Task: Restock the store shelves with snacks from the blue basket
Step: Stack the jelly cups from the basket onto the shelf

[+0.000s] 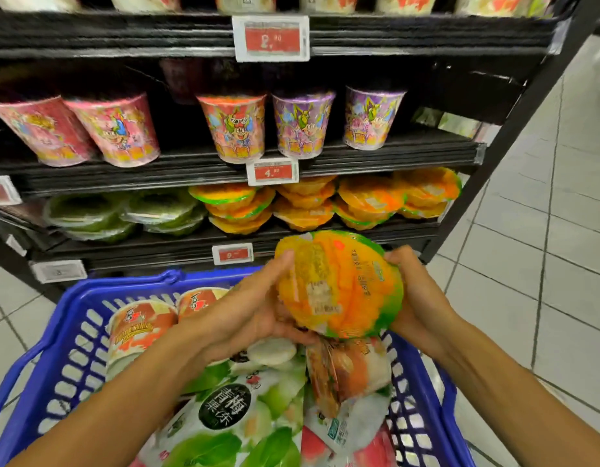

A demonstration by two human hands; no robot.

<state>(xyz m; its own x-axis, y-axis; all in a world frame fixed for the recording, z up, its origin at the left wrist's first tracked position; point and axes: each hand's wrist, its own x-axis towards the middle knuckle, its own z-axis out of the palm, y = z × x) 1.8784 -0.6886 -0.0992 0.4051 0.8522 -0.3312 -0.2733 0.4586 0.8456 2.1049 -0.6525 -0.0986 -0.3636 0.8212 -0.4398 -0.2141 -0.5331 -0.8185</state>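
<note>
Now both hands grip orange-green snack cup (342,284), tilted, above far end of blue basket (123,286), in front of lower shelf (157,244). Grip: left hand (254,315) cradles left side, thumb on top; right hand (416,298) wraps right edge. Matching orange cups (325,203) stacked on that shelf. More snack packs (231,416) in basket.

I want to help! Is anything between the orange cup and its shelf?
Nothing visible. The left hand and right hand hold the orange cup above the basket, with open air up to the shelf of matching orange cups.
</note>
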